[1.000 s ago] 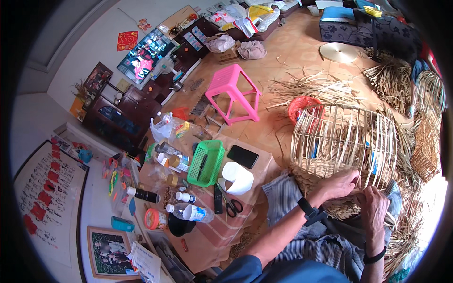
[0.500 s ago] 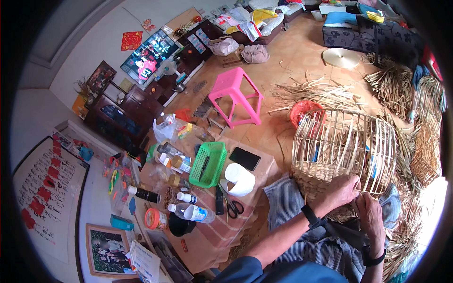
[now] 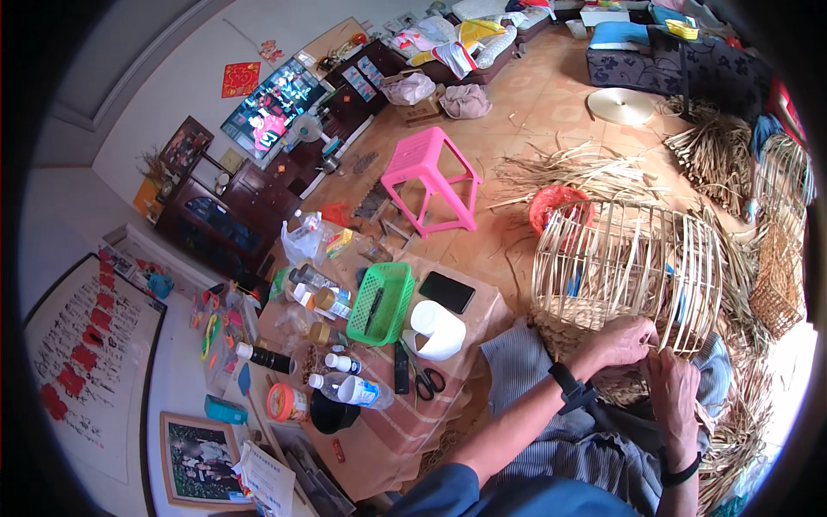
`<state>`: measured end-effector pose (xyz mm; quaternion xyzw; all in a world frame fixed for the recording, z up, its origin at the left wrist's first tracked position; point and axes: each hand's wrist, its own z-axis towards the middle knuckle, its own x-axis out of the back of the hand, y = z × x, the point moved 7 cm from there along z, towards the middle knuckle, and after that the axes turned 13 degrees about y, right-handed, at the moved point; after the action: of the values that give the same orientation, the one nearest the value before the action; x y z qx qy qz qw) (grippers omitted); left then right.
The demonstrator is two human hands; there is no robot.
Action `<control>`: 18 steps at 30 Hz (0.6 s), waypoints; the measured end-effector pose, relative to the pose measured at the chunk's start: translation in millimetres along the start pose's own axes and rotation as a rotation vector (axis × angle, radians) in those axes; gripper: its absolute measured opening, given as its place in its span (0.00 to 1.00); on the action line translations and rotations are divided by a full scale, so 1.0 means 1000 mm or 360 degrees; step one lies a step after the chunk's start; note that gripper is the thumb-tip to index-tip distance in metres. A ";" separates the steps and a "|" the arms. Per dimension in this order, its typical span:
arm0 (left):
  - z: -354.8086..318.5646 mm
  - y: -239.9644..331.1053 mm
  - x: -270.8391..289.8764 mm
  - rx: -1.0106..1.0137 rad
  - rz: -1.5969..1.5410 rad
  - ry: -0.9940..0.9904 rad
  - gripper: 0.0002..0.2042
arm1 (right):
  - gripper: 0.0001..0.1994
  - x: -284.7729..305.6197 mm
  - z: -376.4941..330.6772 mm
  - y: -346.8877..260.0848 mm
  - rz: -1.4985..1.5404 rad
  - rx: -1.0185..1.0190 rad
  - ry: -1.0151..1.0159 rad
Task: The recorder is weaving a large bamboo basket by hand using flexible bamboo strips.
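A half-woven straw basket (image 3: pixel 624 267) lies on its side across my lap, its bare ribs pointing away and a braided band (image 3: pixel 556 332) along the near side. My left hand (image 3: pixel 624 342) is closed in a pinch at the band's edge. Close against it, my right hand (image 3: pixel 674 388) pinches too, fingertips meeting beside the left ones at a pale straw strip (image 3: pixel 652 351). A loose strip end (image 3: pixel 706 420) shows by the right wrist. The fingers hide exactly how the strip passes through the weave. Striped cloth (image 3: pixel 521 370) covers my lap under the basket.
Left of me, a low table (image 3: pixel 448 379) bears a green plastic basket (image 3: pixel 380 303), a phone (image 3: pixel 447 291), a paper roll (image 3: pixel 437 329), scissors (image 3: pixel 428 381) and bottles. Beyond stand a pink stool (image 3: pixel 431 177) and a red basin (image 3: pixel 560 207). Straw heaps (image 3: pixel 577 170) cover parts of the floor.
My hands stay at nearly the same place on the basket, with small finger shifts. The basket has turned or tilted slightly. A loose strip end now shows more plainly beside my right wrist.
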<state>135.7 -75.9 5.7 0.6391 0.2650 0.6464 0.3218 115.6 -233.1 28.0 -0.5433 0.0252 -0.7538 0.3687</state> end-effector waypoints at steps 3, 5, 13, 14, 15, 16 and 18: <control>0.003 -0.002 0.000 -0.0044 -0.0023 -0.0090 0.17 | 0.16 -0.004 0.001 -0.006 -0.0100 0.0065 0.0150; 0.003 -0.002 -0.001 0.0018 -0.0019 -0.0046 0.16 | 0.16 -0.004 0.003 -0.007 -0.0202 0.0070 0.0163; -0.013 0.011 0.001 -0.0107 0.0189 0.0416 0.08 | 0.16 0.024 0.001 -0.021 -0.0177 0.0073 0.0158; -0.013 0.010 -0.002 -0.0098 0.0261 0.0449 0.09 | 0.16 0.025 0.001 -0.021 -0.0176 0.0067 0.0128; -0.013 0.006 -0.008 -0.0010 0.0368 0.0409 0.09 | 0.15 0.027 0.001 -0.023 -0.0164 0.0098 0.0170; -0.012 0.003 -0.011 0.0050 0.0460 0.0378 0.10 | 0.15 0.027 0.001 -0.024 -0.0156 0.0111 0.0191; -0.009 -0.002 -0.011 0.0010 0.0392 0.0305 0.13 | 0.15 0.020 0.003 -0.021 -0.0124 0.0112 0.0157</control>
<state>127.0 -82.6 -3.0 0.6033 0.2161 0.7381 0.2112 103.9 -228.1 54.7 -0.4929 -0.0043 -0.7939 0.3561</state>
